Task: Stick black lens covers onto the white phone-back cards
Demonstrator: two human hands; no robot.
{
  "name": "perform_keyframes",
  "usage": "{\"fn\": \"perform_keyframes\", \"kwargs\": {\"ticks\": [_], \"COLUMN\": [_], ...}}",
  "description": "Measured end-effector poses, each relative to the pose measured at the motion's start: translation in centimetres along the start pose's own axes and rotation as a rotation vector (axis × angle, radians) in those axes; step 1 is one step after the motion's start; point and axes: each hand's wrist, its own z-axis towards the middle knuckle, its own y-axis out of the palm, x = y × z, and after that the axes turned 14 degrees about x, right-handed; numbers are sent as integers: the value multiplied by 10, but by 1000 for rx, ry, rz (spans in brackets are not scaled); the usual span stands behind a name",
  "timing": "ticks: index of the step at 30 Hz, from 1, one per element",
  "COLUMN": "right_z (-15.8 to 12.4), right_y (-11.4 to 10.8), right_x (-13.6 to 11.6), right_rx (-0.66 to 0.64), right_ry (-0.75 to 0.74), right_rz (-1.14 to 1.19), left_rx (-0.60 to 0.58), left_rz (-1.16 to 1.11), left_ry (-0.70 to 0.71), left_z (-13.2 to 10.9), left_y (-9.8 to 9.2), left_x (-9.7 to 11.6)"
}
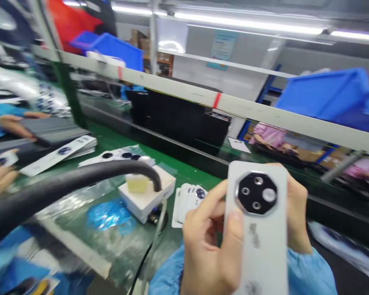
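Observation:
Both my hands hold a white smartphone [261, 246] upright in front of me, its back facing the camera. An octagonal black camera module [257, 192] with several lenses sits near its top. My left hand [207, 241] grips the phone's left side, thumb across the back. My right hand [297, 209] wraps the right side from behind. Blue sleeves cover both wrists. Beyond the phone, a stack of white printed cards [187, 203] lies on the green conveyor belt [197, 174].
A thick black hose [74, 192] arcs over a white box [147, 196] carrying a yellow sponge. A co-worker's hand [0, 176] holds a white card at far left. Blue bins [324, 96] sit on a shelf beyond a white rail [215, 98].

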Motion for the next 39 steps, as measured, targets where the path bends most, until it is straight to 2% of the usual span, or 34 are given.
{"fn": "perform_keyframes", "kwargs": {"ticks": [3, 5, 8, 10, 16, 22, 25, 28, 31, 39], "right_z": [-42, -63, -82, -89, -103, -107, -107, -104, -100, -98], "right_y": [-57, -78, -95, -100, -104, -105, -104, -104, -105, -109], "right_x": [-11, -20, -27, -25, -10, -9, -8, -6, -5, -5], "right_rx": [393, 484, 345, 278, 304, 232, 214, 228, 230, 179], "right_ry": [69, 18, -145, -168, -103, -87, -93, -166, -257, -282], "right_rz": [-98, -141, -234, -309, -374, -400, -420, -437, -449, -433], "left_rx": [-43, -59, -58, -57, -25, 35, 10, 1, 15, 32], "left_rz": [96, 163, 235, 266, 323, 448, 487, 511, 496, 460], "left_ry": [82, 123, 160, 169, 229, 331, 361, 386, 389, 361], "left_z": [-12, -26, -50, -63, -84, -87, -85, -83, -83, -85], "left_y": [21, 34, 51, 60, 73, 69, 65, 62, 61, 61], "left_x": [-11, -22, -38, -46, -58, -61, -62, -63, -65, -66]}}
